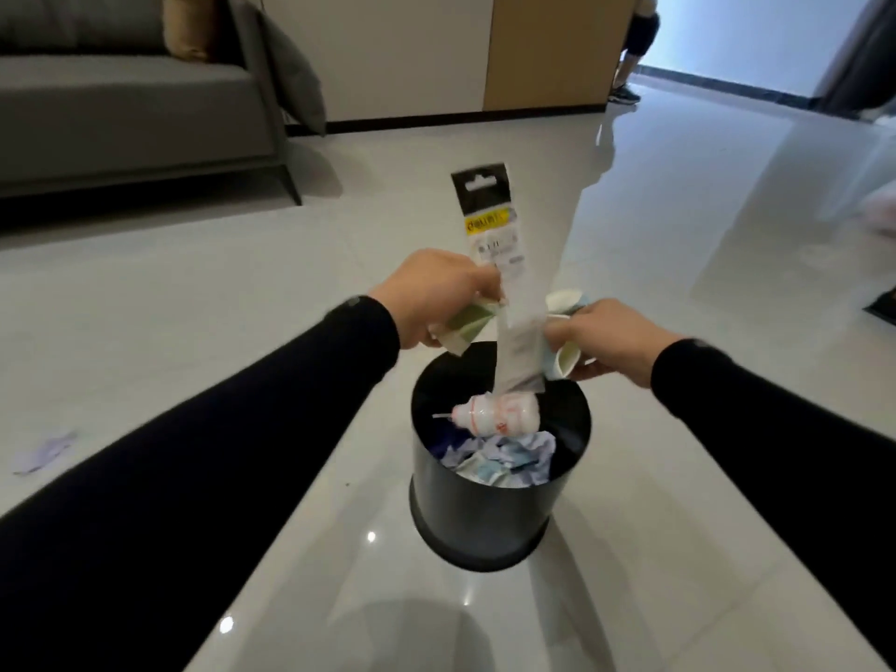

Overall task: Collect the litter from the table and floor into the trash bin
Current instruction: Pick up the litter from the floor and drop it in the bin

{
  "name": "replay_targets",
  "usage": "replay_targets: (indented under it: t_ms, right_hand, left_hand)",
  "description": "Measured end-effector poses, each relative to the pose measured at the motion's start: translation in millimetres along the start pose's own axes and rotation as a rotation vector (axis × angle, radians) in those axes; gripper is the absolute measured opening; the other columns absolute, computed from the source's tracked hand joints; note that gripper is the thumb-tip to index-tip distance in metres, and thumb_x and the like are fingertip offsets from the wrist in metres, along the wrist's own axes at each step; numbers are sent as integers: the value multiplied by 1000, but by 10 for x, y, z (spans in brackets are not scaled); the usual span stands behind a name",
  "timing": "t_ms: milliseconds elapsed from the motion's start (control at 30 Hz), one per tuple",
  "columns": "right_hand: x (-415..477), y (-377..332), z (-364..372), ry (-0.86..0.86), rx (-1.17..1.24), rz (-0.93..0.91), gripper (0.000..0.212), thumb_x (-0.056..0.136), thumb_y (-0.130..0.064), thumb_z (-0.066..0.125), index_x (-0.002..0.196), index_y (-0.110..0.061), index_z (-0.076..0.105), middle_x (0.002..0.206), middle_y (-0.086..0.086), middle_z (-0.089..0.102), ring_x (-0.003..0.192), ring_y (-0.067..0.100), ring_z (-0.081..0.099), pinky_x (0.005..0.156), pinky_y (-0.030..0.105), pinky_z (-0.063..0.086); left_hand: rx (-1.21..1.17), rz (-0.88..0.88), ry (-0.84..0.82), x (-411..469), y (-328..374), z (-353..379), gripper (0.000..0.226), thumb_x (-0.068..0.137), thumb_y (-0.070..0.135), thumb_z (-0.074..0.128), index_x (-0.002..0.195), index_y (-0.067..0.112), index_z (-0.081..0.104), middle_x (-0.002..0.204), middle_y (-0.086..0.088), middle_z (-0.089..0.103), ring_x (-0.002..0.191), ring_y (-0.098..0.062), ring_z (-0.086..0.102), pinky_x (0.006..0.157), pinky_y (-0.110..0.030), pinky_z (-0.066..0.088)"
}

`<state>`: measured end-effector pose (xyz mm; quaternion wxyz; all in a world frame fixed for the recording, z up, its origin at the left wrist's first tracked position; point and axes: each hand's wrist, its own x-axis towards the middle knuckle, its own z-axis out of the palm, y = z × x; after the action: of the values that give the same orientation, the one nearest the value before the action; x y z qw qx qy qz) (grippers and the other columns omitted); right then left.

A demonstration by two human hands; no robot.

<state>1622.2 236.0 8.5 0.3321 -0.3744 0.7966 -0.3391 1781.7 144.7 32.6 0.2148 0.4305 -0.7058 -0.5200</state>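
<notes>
Head view. Both hands are hovering over the black trash bin (499, 506), which is standing on the glossy tiled floor (679, 235). The left hand (436, 295) is closing its fingers around a green-and-white folded carton (468, 327), held just above the bin's far-left rim. The right hand (606, 337) is gripping a bunch of litter above the far-right rim: a crushed white paper cup (567, 358) and something pale blue beside it (too blurred to name). A long packaging strip (499, 264), black-topped with a yellow label, is running up between the two hands, its lower end dipping into the bin's mouth; it is touching the fingers of both hands, but which hand is actually pinching it I cannot tell.

Inside the bin, a small white bottle (499, 414) with red print is lying on its side atop crumpled paper (504, 455), white and bluish.

On the floor towards the left edge of view, a pale purple scrap (43, 451) is lying well apart from the bin. A grey sofa (131, 99) is standing at the far left.
</notes>
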Motion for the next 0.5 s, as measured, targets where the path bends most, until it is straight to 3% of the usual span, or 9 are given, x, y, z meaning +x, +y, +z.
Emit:
replay_targets:
  t_ms: [100, 200, 267, 333, 400, 433, 500]
  right_hand:
    - [4, 373, 122, -61, 5, 84, 13, 74, -12, 68, 83, -3, 65, 70, 9, 64, 58, 18, 61, 57, 30, 56]
    - [14, 614, 254, -143, 13, 102, 51, 72, -26, 75, 118, -10, 57, 103, 5, 63, 86, 20, 60, 56, 32, 54]
    - [67, 643, 265, -120, 36, 50, 60, 74, -34, 74, 127, -18, 52, 116, -1, 55, 93, 18, 55, 53, 29, 52]
    - [146, 631, 227, -95, 66, 6, 43, 81, -28, 68, 122, -20, 57, 118, 3, 58, 89, 17, 57, 53, 28, 52]
    - [224, 619, 191, -123, 59, -5, 22, 85, -19, 61, 107, -22, 63, 110, 7, 62, 86, 21, 63, 57, 31, 56]
    - [259, 610, 179, -136, 19, -13, 16, 85, -15, 57, 99, -21, 63, 105, 10, 64, 87, 24, 66, 59, 35, 59]
    - [325, 591, 160, -105, -68, -37, 12, 84, -12, 52, 84, -19, 63, 94, 14, 69, 86, 31, 70, 66, 42, 61]
  left_hand:
    - [57, -69, -36, 73, -382, 464, 9, 76, 19, 64, 70, 13, 68, 61, 0, 59, 49, -13, 52, 35, -12, 40]
    - [140, -137, -90, 102, -790, 745, 11, 77, 22, 67, 84, 14, 70, 78, 0, 67, 60, -9, 59, 47, -17, 47]
    - [187, -145, -111, 126, -916, 788, 25, 76, 27, 71, 94, 10, 70, 86, -2, 69, 70, -11, 62, 53, -17, 45]
    - [208, -153, -127, 161, -930, 762, 29, 75, 22, 72, 101, 9, 68, 91, -4, 70, 74, -13, 64, 57, -19, 49]
    - [288, -157, -85, 194, -889, 679, 13, 76, 14, 66, 88, 9, 64, 88, -6, 66, 70, -13, 60, 56, -21, 49]
    - [357, -165, -35, 201, -858, 614, 8, 78, 13, 63, 81, 7, 58, 84, -5, 62, 68, -14, 57, 54, -22, 47]
    - [535, -175, 48, 188, -803, 443, 16, 80, 15, 56, 90, 4, 50, 89, -6, 58, 74, -19, 57, 58, -28, 47]
